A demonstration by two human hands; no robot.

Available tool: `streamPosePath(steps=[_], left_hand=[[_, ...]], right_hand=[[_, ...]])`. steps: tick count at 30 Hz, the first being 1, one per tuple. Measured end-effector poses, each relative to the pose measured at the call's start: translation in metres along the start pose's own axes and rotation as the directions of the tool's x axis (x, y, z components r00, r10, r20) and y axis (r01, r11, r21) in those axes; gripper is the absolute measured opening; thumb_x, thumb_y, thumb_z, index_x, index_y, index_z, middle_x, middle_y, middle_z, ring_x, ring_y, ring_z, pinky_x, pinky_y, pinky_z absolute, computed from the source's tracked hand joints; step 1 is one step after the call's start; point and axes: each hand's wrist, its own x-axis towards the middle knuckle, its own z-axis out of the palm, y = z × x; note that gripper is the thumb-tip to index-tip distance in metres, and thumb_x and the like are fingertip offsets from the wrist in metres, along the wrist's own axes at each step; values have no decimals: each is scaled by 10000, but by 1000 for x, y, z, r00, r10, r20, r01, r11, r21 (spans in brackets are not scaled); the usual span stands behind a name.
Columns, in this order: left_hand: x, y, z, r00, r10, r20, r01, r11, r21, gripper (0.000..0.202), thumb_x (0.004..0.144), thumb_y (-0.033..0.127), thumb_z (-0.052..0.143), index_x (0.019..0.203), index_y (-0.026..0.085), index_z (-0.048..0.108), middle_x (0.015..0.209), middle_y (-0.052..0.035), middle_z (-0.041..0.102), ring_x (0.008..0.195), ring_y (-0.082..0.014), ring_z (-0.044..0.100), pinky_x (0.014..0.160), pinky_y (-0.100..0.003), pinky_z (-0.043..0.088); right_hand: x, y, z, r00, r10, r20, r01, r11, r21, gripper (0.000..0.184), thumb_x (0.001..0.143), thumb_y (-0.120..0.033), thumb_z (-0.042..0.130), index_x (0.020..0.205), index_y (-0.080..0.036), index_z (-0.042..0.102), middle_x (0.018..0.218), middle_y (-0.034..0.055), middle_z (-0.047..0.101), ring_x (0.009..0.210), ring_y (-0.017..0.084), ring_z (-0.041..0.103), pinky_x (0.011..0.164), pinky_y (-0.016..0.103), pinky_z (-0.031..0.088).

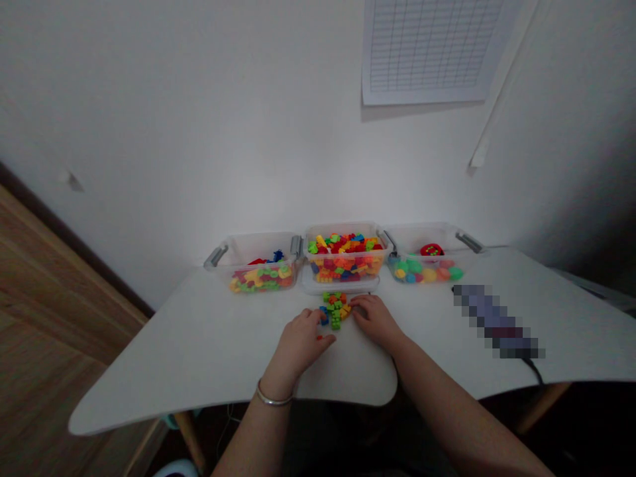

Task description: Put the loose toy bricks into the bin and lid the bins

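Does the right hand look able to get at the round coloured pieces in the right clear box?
Probably yes. The right hand rests on the white tabletop, nothing seems to stand between it and the clear plastic box, and the box's open top leaves the round multicoloured plastic pieces uncovered.

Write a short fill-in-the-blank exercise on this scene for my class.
The silver bangle is on the ____ wrist. The left hand and right hand touch a brick build on a ____ table. Round pieces lie in the ____ bin of the row.

Answers: left; white; right.
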Motion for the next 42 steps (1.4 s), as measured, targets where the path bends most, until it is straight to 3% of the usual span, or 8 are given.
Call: streamPosePath(steps=[9,23,28,30,32,36,40,42], left_hand=[[1,-5,3,993,-1,117,6,999,-38,264,717,140,571,969,193,631,964,-58,637,909,-201,608,820,-281,455],[17,-12,12,999,-39,-30,39,999,-10,272,761,74,489,958,153,659,958,-93,654,912,-200,612,852,-293,451],[22,-7,-1,999,-22,-33,20,998,-64,200,767,151,571,948,178,651,906,-65,681,859,-195,628,789,-296,469],[27,-1,-12,995,16,-103,-27,994,-107,151,788,195,587,926,192,648,906,-49,679,857,-186,627,776,-289,475],[35,7,-24,970,46,-239,-67,994,-82,113,802,207,587,898,193,645,881,-48,670,846,-188,621,776,-299,479],[60,16,-44,859,89,-504,-178,975,-130,144,812,213,596,948,190,636,953,-56,677,879,-184,625,814,-308,489],[89,15,-52,792,32,-610,-182,965,-186,89,814,246,605,877,202,649,926,-39,695,925,-201,623,856,-330,480],[102,14,-52,767,-26,-641,-165,958,-236,141,816,258,605,936,198,649,954,-43,698,954,-205,619,880,-340,473]], right_hand=[[-1,0,-1,1000,-9,-19,9,1000,9,231,786,-143,555,974,-179,684,1063,68,681,1043,214,566,980,383,393],[-1,2,0,1000,-15,-9,15,1000,20,226,791,-157,555,977,-189,679,1075,64,678,1053,212,564,984,391,388],[-1,1,0,1000,-14,-15,14,1000,4,221,795,-157,554,974,-181,681,1078,70,678,1049,216,562,983,389,391],[0,1,1,1000,-16,-17,16,1000,5,221,794,-159,556,975,-184,681,1077,69,678,1047,215,564,983,389,393],[0,1,1,1000,-17,-16,17,1000,7,228,788,-157,560,979,-189,680,1073,66,678,1046,214,565,983,391,394],[0,1,0,1000,-18,-17,18,1000,1,245,780,-144,553,983,-194,681,1061,62,678,1031,218,569,972,399,402],[0,-1,-2,1000,-3,-9,3,1000,2,244,778,-138,553,975,-198,683,1069,63,678,1038,221,569,980,401,396],[0,-1,-2,1000,1,-6,-1,1000,6,245,777,-135,553,976,-193,683,1067,69,678,1041,221,568,983,400,393]])
